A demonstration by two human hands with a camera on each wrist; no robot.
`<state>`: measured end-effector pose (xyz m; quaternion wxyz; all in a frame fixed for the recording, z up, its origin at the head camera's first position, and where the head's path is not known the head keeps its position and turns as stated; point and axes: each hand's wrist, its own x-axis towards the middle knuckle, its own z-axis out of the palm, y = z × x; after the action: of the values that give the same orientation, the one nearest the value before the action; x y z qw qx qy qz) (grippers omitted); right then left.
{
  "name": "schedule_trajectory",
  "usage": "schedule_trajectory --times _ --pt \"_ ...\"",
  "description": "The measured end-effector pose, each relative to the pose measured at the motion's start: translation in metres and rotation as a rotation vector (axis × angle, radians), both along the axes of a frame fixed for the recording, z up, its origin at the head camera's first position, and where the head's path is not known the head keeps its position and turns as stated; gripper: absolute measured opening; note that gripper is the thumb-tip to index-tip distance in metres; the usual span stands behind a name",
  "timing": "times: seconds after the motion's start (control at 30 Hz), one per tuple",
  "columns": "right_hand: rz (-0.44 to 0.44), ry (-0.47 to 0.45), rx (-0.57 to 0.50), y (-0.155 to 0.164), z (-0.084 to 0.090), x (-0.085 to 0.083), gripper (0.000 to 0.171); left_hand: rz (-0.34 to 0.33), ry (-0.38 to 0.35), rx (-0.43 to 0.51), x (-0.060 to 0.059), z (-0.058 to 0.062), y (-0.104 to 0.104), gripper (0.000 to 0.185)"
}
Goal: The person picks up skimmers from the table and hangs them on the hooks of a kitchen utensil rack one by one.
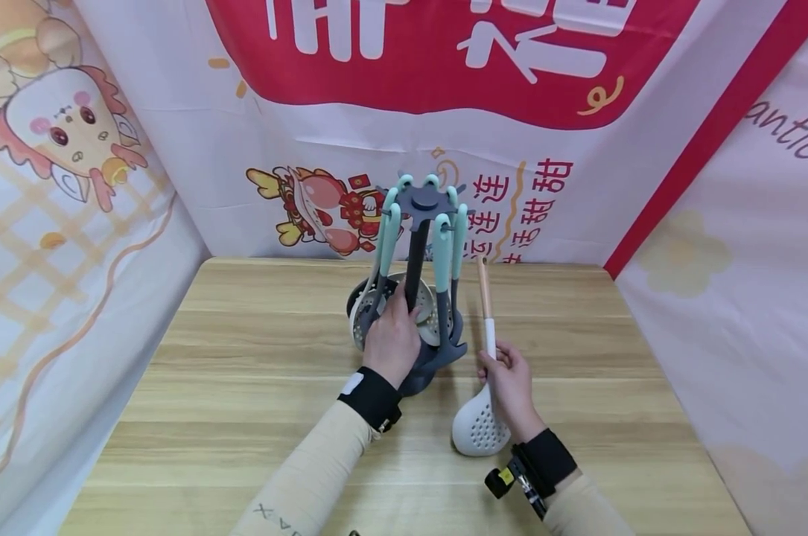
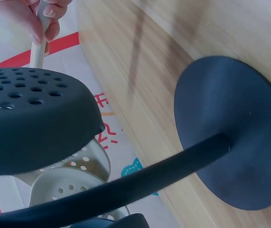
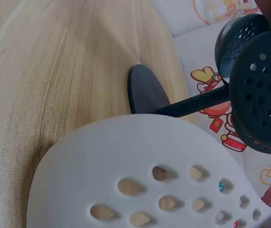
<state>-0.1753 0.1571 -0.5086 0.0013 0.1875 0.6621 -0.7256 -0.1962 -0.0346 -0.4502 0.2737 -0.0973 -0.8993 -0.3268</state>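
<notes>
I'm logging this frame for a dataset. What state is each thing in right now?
Rack: upright on the table, utensils hanging from its hooks.
Rack pole: gripped by the left hand.
White skimmer: off the rack, head low near the table, handle up, held by the right hand.
Dark skimmer: hanging on the rack.
Rack base: flat on the table.

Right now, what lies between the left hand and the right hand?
In the head view, hanging utensils of the utensil stand lie between the left hand and right hand.
</notes>
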Motion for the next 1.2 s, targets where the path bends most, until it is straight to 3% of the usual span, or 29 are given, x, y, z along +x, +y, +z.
schedule_trajectory --times 0.23,0.53,0.77,1.0,1.2 --pt "-0.036 0.033 -0.043 0.0 0.009 0.007 0.041 -0.035 -0.105 0.11 -0.001 0.007 0.008 0.059" --pt "-0.068 0.067 -0.058 -0.001 0.015 0.013 0.042 -0.076 -0.126 0.207 -0.002 0.017 0.01 0.059" --pt "-0.065 0.085 -0.046 -0.001 0.018 0.018 0.038 -0.08 -0.081 0.193 -0.002 0.017 0.011 0.051" --pt "-0.056 0.113 -0.011 -0.005 0.025 0.023 0.036 -0.062 -0.107 0.183 -0.004 0.017 0.01 0.049" --pt "-0.057 0.141 -0.019 -0.008 0.035 0.028 0.036 -0.042 -0.088 0.127 -0.007 0.017 0.007 0.044"
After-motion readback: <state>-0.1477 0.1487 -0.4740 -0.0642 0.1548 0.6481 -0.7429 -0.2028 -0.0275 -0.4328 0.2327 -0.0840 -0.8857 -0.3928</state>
